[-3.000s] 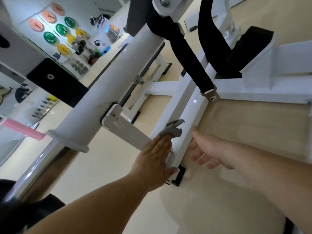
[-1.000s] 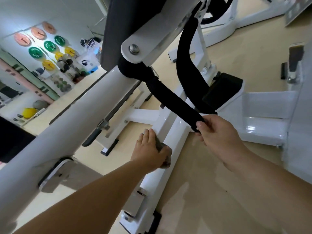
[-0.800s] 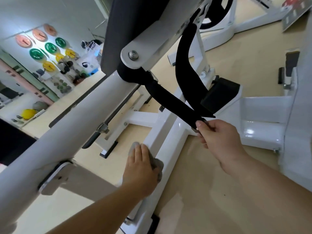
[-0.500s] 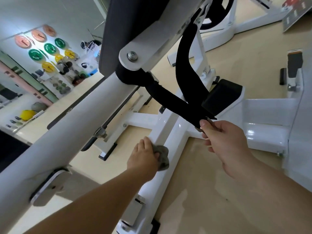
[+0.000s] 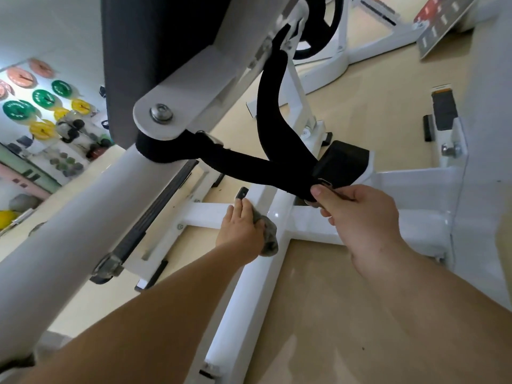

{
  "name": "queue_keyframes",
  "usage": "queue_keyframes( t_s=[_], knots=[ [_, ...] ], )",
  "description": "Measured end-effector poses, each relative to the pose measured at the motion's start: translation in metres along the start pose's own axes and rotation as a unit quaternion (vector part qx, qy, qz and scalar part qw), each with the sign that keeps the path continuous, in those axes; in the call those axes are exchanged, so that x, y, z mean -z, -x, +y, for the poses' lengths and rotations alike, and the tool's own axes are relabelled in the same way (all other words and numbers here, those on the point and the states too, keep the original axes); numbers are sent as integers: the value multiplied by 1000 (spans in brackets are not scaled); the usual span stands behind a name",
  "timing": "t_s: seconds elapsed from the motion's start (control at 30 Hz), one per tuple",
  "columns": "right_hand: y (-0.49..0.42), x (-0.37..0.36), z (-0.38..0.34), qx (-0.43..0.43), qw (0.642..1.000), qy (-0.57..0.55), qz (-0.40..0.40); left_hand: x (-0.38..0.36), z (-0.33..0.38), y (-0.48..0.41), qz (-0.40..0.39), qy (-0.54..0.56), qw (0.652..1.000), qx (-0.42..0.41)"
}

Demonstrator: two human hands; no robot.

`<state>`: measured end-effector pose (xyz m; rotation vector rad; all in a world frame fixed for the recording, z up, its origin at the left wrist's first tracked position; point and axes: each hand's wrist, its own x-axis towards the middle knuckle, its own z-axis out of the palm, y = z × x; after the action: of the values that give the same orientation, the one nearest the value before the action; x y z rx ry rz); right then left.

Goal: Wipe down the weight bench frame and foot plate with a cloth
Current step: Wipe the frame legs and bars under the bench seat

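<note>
Two grips: left hand (image 5: pixel 240 231) seemingly clutches cloth (image 5: pixel 270 240) on frame (image 5: pixel 249 300), right hand (image 5: pixel 360 214) pinches strap (image 5: pixel 249 165).

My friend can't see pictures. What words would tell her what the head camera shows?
A person's left hand holds a bunched grey cloth against the white frame of a weight bench, near where its floor bars cross. The right hand grips the end of a black strap above the frame. Coloured weight plates hang on a far wall.
</note>
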<state>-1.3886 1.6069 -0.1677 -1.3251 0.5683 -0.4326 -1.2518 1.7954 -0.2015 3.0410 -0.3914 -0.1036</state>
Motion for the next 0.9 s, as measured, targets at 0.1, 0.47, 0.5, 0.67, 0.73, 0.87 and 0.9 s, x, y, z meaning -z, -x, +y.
queue_keyframes(
  t_s=[0.1, 0.47, 0.5, 0.67, 0.73, 0.87, 0.9],
  knots=[
    [-2, -6, 3, -10, 1000, -3, -3, -8, -5, 16, 19, -20, 1000, -8],
    [-1, -20, 15, -29, 999, -12, 7, 1, 16, -59, -2, -11, 1000, 4],
    [2, -20, 16, -31, 999, -9, 3, 2, 17, -56, -8, -14, 1000, 9],
    [14, -15, 19, -49, 999, 11, -9, 1, 6, -7, 13, -36, 999, 12],
    [19, -13, 17, -62, 998, 7, -13, 1, 0, 22, 13, -48, 999, 15],
    [34, -14, 15, -88, 996, 15, -33, -8, -14, 77, 51, -93, 994, 31],
    [38, -14, 17, -93, 995, 17, -39, -10, -15, 89, 55, -104, 993, 30]
  ],
)
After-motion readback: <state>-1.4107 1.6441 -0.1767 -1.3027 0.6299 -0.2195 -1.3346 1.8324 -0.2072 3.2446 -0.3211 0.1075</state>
